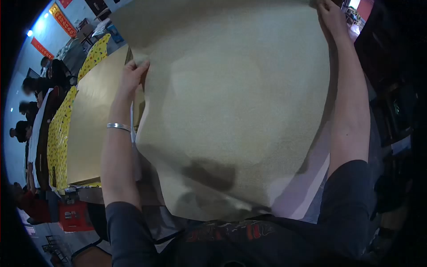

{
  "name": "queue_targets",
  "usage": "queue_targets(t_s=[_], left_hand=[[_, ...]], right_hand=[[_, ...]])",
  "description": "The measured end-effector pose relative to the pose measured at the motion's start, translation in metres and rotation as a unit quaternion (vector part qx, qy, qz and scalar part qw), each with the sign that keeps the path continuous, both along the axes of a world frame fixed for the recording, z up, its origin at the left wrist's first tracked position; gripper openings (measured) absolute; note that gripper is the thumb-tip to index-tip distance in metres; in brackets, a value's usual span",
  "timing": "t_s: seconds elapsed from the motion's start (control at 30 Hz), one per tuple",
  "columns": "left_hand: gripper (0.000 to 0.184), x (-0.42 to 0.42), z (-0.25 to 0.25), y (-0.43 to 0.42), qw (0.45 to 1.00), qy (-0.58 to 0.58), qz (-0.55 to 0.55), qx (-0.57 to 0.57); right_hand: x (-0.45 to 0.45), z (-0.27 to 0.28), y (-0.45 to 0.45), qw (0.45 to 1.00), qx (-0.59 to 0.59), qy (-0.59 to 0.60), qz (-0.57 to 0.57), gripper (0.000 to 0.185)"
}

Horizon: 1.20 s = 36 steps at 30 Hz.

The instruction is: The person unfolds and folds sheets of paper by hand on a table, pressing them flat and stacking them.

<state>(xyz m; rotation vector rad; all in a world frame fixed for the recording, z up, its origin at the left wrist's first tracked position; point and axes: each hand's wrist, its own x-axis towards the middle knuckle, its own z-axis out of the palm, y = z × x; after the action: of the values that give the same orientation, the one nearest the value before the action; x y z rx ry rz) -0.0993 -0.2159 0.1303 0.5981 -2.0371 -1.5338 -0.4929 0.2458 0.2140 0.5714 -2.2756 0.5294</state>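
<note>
A large beige sheet (240,98), paper-like or cloth-like, spreads in front of me from the top of the view down to my chest. Its lower part bends and carries dark shadows. My left hand (134,73) pinches the left edge of the sheet between thumb and fingers; a silver bracelet (118,126) is on that wrist. Up at the far right corner, my right hand (331,15) is closed on the sheet's edge, its fingers partly cut off by the frame. Just left of my left arm lies a flat stack of gold-coloured sheets (93,115).
A yellow patterned cloth (60,142) covers the table under the gold stack. Several people (33,107) sit along a long table at the left. A person in red (33,202) sits at the lower left near a red chair back (76,216). Red banners (62,20) hang on the wall.
</note>
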Motion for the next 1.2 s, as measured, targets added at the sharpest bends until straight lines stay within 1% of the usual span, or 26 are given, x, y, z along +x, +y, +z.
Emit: queue_targets(t_s=[0.03,0.07,0.1,0.13,0.17,0.23,0.27,0.3,0.37,0.4,0.47,0.5,0.53,0.63,0.7,0.77,0.8,0.83,0.9,0.97,1.0,1.03,1.13,1.17,1.2], left_hand=[[0.018,-0.004,-0.006,0.004,0.996,-0.08,-0.002,-0.034],[0.022,-0.01,-0.02,0.014,0.997,-0.073,0.015,-0.012],[0.026,-0.015,-0.033,0.015,0.992,-0.105,0.016,-0.063],[0.029,-0.019,-0.047,0.013,0.984,-0.135,0.016,-0.113],[0.034,-0.026,-0.061,0.014,0.979,-0.157,0.042,-0.124],[0.035,-0.03,-0.082,0.022,0.981,-0.15,0.044,-0.111],[0.028,-0.035,-0.086,0.02,0.964,-0.229,0.032,-0.132],[0.028,-0.039,-0.096,0.017,0.964,-0.229,0.034,-0.133],[0.03,-0.046,-0.114,0.012,0.946,-0.234,0.068,-0.214],[0.033,-0.041,-0.103,0.028,0.947,-0.219,0.083,-0.222],[0.034,-0.042,-0.104,0.029,0.944,-0.22,0.085,-0.229],[0.034,-0.044,-0.108,0.026,0.942,-0.223,0.087,-0.236],[0.033,-0.049,-0.114,0.019,0.947,-0.228,0.097,-0.204],[0.034,-0.055,-0.12,0.014,0.94,-0.219,0.115,-0.234],[0.035,-0.059,-0.118,0.011,0.943,-0.216,0.108,-0.228],[0.034,-0.066,-0.114,0.007,0.959,-0.164,0.113,-0.202],[0.03,-0.075,-0.122,-0.009,0.972,-0.124,0.111,-0.163],[0.03,-0.081,-0.113,-0.014,0.973,-0.125,0.111,-0.161],[0.032,-0.092,-0.089,-0.022,0.982,-0.098,0.106,-0.121],[0.031,-0.107,-0.083,-0.043,0.982,-0.069,0.134,-0.113],[0.029,-0.11,-0.072,-0.043,0.975,-0.064,0.145,-0.158],[0.029,-0.112,-0.067,-0.047,0.975,-0.067,0.145,-0.155],[0.023,-0.118,-0.053,-0.061,0.997,0.027,0.074,0.021],[0.023,-0.12,-0.05,-0.064,0.997,0.026,0.073,0.023],[0.023,-0.121,-0.041,-0.062,0.995,0.044,0.076,0.056]], right_hand=[[-0.001,-0.008,-0.001,1.0,-0.001,-0.004,0.002,0.029],[0.0,-0.019,-0.002,1.0,-0.003,-0.008,0.005,0.029],[0.007,-0.029,-0.003,1.0,-0.007,-0.015,0.008,0.03],[0.02,-0.037,-0.003,0.999,-0.014,-0.035,0.004,0.034],[0.024,-0.049,-0.004,0.999,-0.015,-0.032,0.005,0.034],[0.029,-0.076,-0.007,0.992,0.012,-0.112,-0.052,0.031],[0.031,-0.087,-0.009,0.992,0.011,-0.112,-0.05,0.031],[0.035,-0.097,-0.011,0.986,0.016,-0.152,-0.066,0.031],[0.04,-0.108,-0.016,0.971,0.013,-0.226,-0.082,0.03],[0.035,-0.12,-0.017,0.971,0.011,-0.226,-0.082,0.03],[0.021,-0.14,-0.015,0.971,0.045,-0.221,-0.078,0.031],[0.024,-0.138,-0.018,0.971,0.043,-0.22,-0.078,0.031],[0.028,-0.138,-0.02,0.968,0.044,-0.232,-0.084,0.031],[0.025,-0.132,-0.024,0.966,0.035,-0.243,-0.085,0.032],[0.014,-0.13,-0.026,0.967,0.028,-0.241,-0.081,0.032],[-0.005,-0.123,-0.03,0.981,-0.006,-0.175,-0.086,0.034],[-0.01,-0.113,-0.034,0.981,-0.004,-0.176,-0.087,0.034],[-0.013,-0.094,-0.037,0.983,-0.002,-0.166,-0.083,0.036],[-0.022,-0.055,-0.039,0.984,0.003,-0.157,-0.08,0.038],[-0.036,-0.033,-0.044,0.994,0.007,-0.1,-0.041,0.048],[-0.044,-0.022,-0.047,0.997,0.006,-0.07,-0.029,0.049],[-0.045,-0.016,-0.05,0.999,0.001,-0.05,-0.018,0.05],[-0.044,0.001,-0.057,1.0,-0.019,-0.006,0.001,0.052],[-0.044,0.005,-0.062,1.0,-0.027,-0.001,0.007,0.052],[-0.043,0.007,-0.065,0.999,-0.034,0.002,0.014,0.053]])
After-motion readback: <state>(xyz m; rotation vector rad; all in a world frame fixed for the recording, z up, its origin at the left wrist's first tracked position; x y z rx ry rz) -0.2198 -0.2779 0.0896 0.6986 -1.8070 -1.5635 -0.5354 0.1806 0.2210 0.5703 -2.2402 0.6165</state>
